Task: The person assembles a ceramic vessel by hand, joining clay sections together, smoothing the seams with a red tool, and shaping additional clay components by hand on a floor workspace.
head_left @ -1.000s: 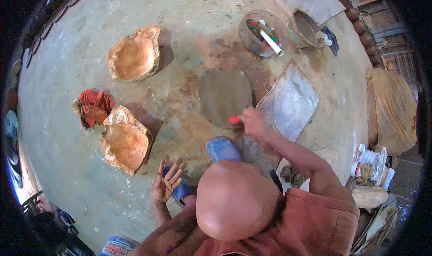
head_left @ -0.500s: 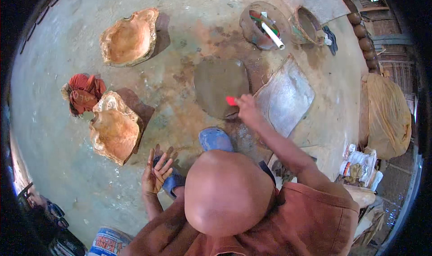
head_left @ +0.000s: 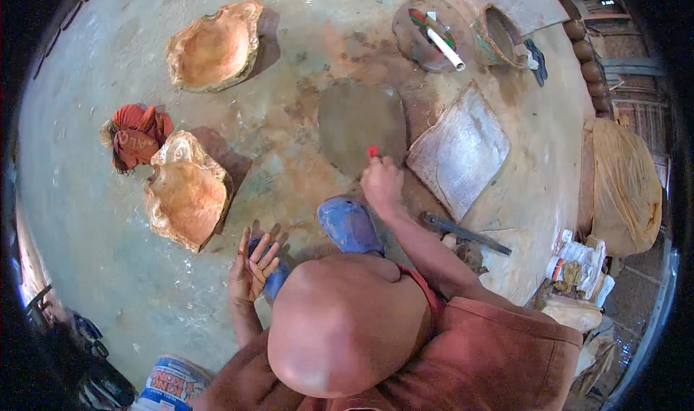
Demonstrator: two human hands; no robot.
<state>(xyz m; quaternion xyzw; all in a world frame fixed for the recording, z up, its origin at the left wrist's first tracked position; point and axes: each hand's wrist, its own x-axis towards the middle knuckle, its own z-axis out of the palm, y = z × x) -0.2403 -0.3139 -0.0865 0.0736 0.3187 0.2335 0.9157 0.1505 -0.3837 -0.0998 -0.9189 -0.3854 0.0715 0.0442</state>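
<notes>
A smooth grey-brown slab [head_left: 361, 122], which looks like wet clay, lies flat on the floor in front of me. My right hand [head_left: 383, 181] is closed at its near edge, holding a small red tool [head_left: 373, 151]. Only the tool's red end shows past the fingers, so I cannot tell its kind. My left hand [head_left: 254, 268] hangs in the air near my left foot, fingers spread and nothing in it. Between my arms is my bent knee [head_left: 325, 324], with a blue shoe [head_left: 350, 225] close to the slab's near edge.
Two shell-shaped orange-tan basins [head_left: 213, 46] stand at left, beside a red cloth bundle [head_left: 137, 138]. A silvery sheet [head_left: 463, 151] lies right of the slab, near a dark bar [head_left: 468, 235]. Farther off are a round board [head_left: 413, 42] with a white pipe [head_left: 446, 49] and a tub [head_left: 500, 36].
My right hand has come nearer to me and slightly left with the red tool, down to the slab's near edge. The dark bar has come into sight. My left hand stays spread.
</notes>
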